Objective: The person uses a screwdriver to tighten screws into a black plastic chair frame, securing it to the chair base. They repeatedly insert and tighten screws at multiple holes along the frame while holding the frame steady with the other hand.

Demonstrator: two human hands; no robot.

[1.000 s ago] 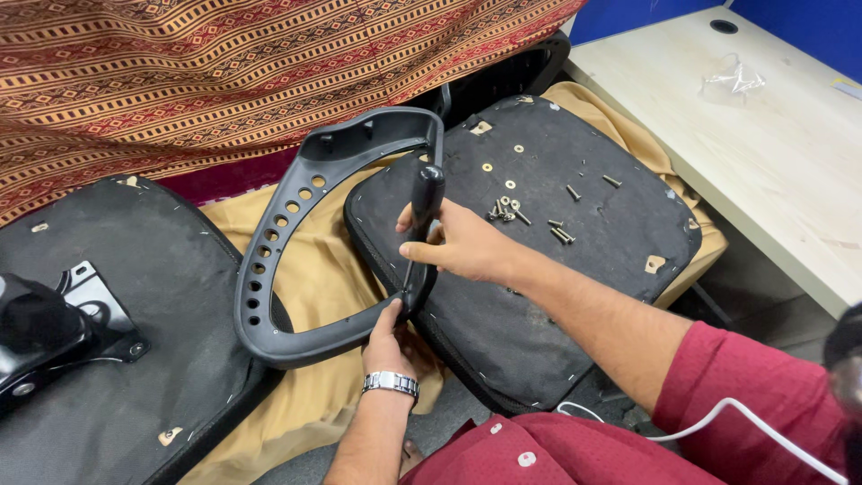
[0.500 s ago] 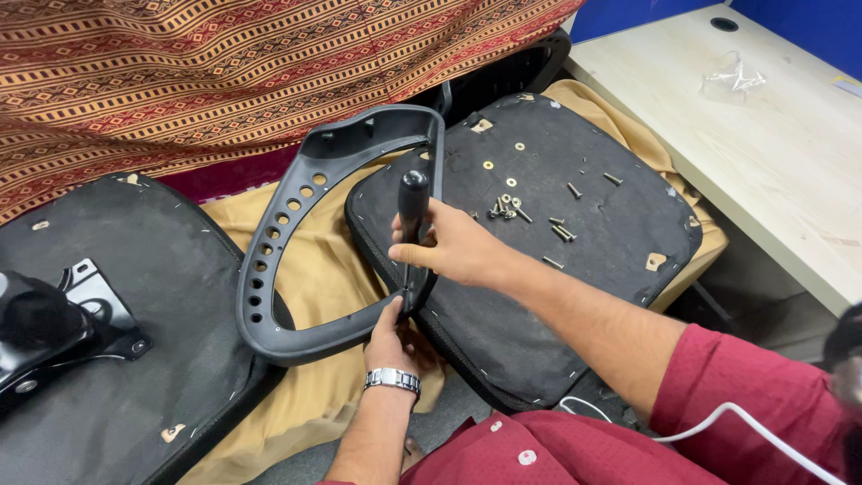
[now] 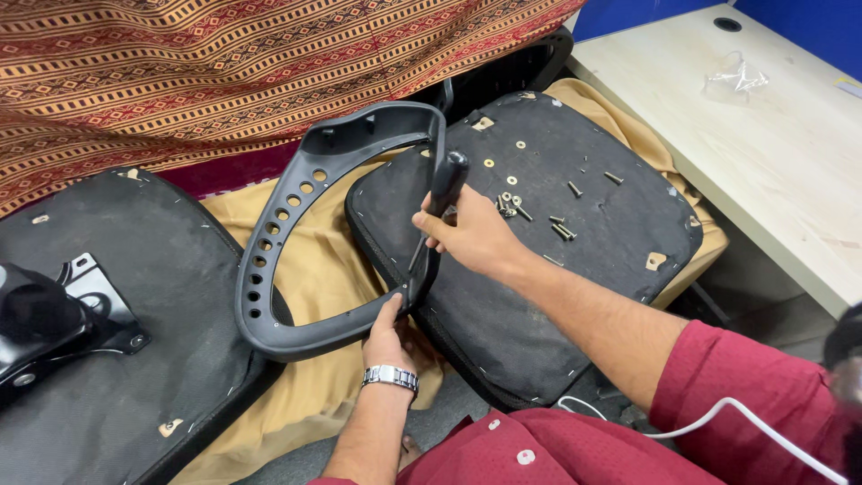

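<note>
We judge the work partway through: our right hand (image 3: 476, 238) is closed around the black handle of a screwdriver (image 3: 435, 220) whose tip meets the near end of the grey armrest loop (image 3: 310, 233), while loose screws and washers (image 3: 530, 207) lie scattered on the upturned black seat base (image 3: 575, 269) to the right. Our left hand (image 3: 388, 337) grips the armrest's near edge, fingers curled around it. The armrest is a curved plastic frame with a row of holes, lying between the two black seat panels on tan cloth (image 3: 314, 278).

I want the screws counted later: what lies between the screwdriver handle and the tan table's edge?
In the head view, loose screws and washers lie scattered on the black seat base between the screwdriver and the table.
</note>
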